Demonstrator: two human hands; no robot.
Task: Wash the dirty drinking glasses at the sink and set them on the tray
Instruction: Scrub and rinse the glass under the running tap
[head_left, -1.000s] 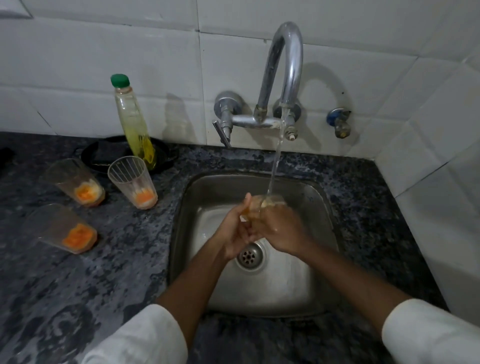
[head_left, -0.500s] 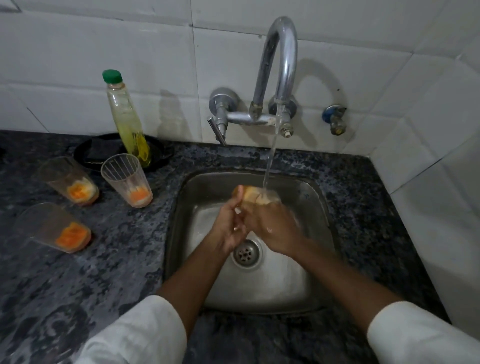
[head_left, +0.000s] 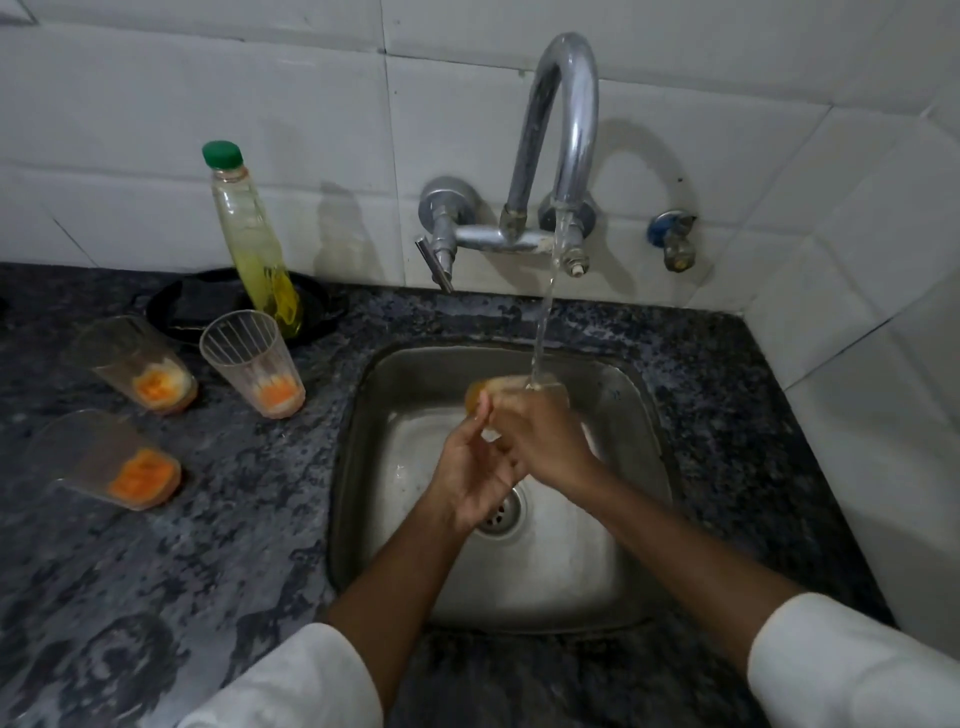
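Observation:
Over the steel sink (head_left: 639, 415), my right hand (head_left: 540, 441) grips a clear drinking glass (head_left: 511, 388) with orange residue, held under the running water from the tap (head_left: 563, 130). My left hand (head_left: 470, 478) touches the glass from the left, its fingers raised along the side; most of the glass is hidden by both hands. Three dirty glasses with orange dregs stand on the counter to the left: one near the sink (head_left: 252, 358), one further left (head_left: 132, 364), one nearer to me (head_left: 98, 460).
A bottle of yellow liquid with a green cap (head_left: 249, 239) stands at the wall on a black round tray (head_left: 176, 312). A dark speckled stone counter (head_left: 208, 545) surrounds the sink. White tiled walls close in behind and to the right.
Both hands have shifted the glass slightly up and back under the stream. My left fingers have slid along its side. The glasses on the counter have not moved.

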